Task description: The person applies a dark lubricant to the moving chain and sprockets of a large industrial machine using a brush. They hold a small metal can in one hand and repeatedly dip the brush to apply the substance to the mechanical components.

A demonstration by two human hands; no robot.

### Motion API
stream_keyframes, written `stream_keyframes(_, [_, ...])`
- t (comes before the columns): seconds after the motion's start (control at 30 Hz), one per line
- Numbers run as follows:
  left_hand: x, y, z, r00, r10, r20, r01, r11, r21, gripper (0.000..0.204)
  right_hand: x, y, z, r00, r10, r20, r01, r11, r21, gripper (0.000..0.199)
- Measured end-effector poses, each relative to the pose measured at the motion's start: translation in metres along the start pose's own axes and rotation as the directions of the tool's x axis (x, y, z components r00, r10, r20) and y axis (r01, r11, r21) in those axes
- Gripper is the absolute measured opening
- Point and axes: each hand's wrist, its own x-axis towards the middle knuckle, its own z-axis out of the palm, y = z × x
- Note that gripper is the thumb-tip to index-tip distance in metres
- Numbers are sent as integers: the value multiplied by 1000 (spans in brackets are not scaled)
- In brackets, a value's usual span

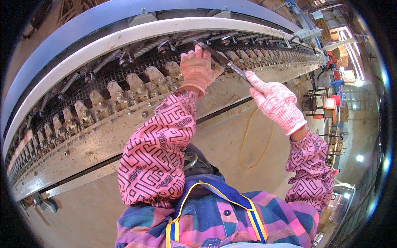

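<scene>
My right hand (278, 103), in a pink-and-white knit glove, is closed around the near end of a long flat metal tool (236, 69). The tool slants away to the left into a long machine, its far end dark. My left hand (197, 69), in a matching glove, is over the machine's row of metal brackets (136, 84). Its fingers are bent and close together, with the fingertips by the tool's far end. What lies under them is hidden. Behind the brackets runs a dark chain-like bed (120, 74) with springs and bolts.
A white curved rail (161, 25) and a blue-grey beam (111, 12) span the machine's far side. A metal ledge (82, 155) runs along its near side. On the floor lies a yellow hose loop (241, 153). Stools and red and blue items stand farther right.
</scene>
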Motion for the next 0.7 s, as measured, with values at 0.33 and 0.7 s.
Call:
stream_keyframes(0.33, [-3,1,0,1000,21,13,-20,996,-87,75,27,-16,-19,969,-243,-30,232,950,-208,47])
stream_keyframes(0.7, [1,3,3,1000,14,10,-13,993,-119,83,3,-12,-26,999,-18,49,19,1000,-10,50])
